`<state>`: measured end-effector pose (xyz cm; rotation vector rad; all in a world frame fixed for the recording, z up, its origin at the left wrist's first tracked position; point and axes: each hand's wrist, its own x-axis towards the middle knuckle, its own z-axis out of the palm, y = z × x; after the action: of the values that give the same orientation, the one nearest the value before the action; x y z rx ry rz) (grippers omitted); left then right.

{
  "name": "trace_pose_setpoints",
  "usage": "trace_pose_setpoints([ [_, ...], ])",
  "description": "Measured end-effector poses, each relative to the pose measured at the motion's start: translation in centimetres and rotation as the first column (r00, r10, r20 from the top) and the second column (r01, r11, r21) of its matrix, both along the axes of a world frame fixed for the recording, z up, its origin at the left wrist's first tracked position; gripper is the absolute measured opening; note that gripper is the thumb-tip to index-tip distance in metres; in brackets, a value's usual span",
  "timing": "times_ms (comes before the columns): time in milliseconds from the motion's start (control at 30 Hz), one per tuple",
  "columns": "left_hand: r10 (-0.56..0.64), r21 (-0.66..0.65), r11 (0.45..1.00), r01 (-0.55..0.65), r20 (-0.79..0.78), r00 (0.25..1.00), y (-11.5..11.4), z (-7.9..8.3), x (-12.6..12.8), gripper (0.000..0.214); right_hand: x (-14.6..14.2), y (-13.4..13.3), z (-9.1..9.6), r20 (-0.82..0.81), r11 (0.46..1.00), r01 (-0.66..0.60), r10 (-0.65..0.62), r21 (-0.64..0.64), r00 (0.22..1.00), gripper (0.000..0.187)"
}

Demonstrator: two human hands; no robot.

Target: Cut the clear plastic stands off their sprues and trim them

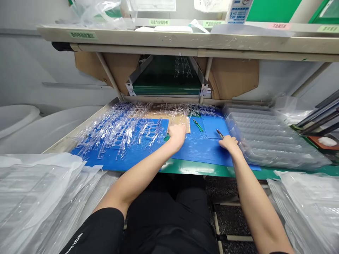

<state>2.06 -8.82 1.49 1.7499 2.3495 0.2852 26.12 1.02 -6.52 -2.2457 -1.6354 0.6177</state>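
My left hand (177, 134) is closed at the middle of the blue work mat (201, 150), its fingers round a thin clear plastic piece (182, 119) that shows only faintly beyond the knuckles. Brown cardboard lies just behind it. My right hand (229, 143) grips a small pair of pliers or nippers (219, 133), whose dark tip points forward and left; the handles are mostly covered by the palm. Between the two hands, a green utility knife (197, 125) rests on the mat. To the left spreads a heap of clear branched plastic parts (113, 132).
Stacked clear plastic trays (270, 135) stand right of my right hand. More clear parts (185, 108) lie along the back. A green conveyor belt (166, 76) runs behind, under a shelf (185, 40). Wrapped tray stacks (34, 197) flank me on both sides.
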Motion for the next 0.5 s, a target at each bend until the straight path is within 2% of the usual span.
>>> trace_pose_setpoints([
  [67,0.075,0.079,0.994,-0.073,-0.019,0.997,-1.5,0.6,-2.0,0.024,0.7,-2.6,0.2,-0.086,0.996,-0.046,0.053,0.082,0.995,0.045],
  [167,0.171,0.28,0.946,-0.162,-0.009,0.985,-5.1,0.8,-5.9,0.023,0.5,-8.8,-0.2,-0.257,0.968,-0.138,0.19,0.207,0.948,0.038],
  [233,0.116,0.474,0.866,-0.16,0.119,0.986,-8.1,-0.1,-8.0,0.024,-0.7,-13.9,-0.9,-0.397,0.943,-0.241,0.318,0.231,0.861,0.041],
  [267,0.033,0.549,0.821,-0.159,0.232,0.972,-9.6,-0.9,-8.7,0.027,-1.4,-16.5,-1.3,-0.466,0.926,-0.305,0.376,0.222,0.801,0.045],
  [300,-0.076,0.59,0.789,-0.171,0.369,0.926,-11.0,-2.0,-9.0,0.03,-2.2,-19.0,-1.7,-0.529,0.908,-0.366,0.417,0.203,0.74,0.048],
  [333,-0.178,0.589,0.784,-0.193,0.513,0.84,-12.3,-3.1,-9.0,0.033,-3.1,-21.2,-2.0,-0.59,0.887,-0.427,0.443,0.179,0.675,0.05],
  [367,-0.253,0.561,0.798,-0.221,0.644,0.722,-13.4,-4.4,-8.7,0.035,-3.8,-23.2,-2.2,-0.653,0.856,-0.496,0.46,0.145,0.602,0.049],
  [433,-0.314,0.473,0.842,-0.26,0.821,0.477,-15.1,-6.8,-7.6,0.038,-5.1,-25.9,-2.2,-0.728,0.78,-0.622,0.466,0.068,0.504,0.044],
  [500,-0.312,0.401,0.874,-0.273,0.896,0.316,-16.2,-8.7,-6.3,0.04,-6.0,-27.2,-1.8,-0.741,0.705,-0.709,0.477,0.002,0.472,0.038],
])
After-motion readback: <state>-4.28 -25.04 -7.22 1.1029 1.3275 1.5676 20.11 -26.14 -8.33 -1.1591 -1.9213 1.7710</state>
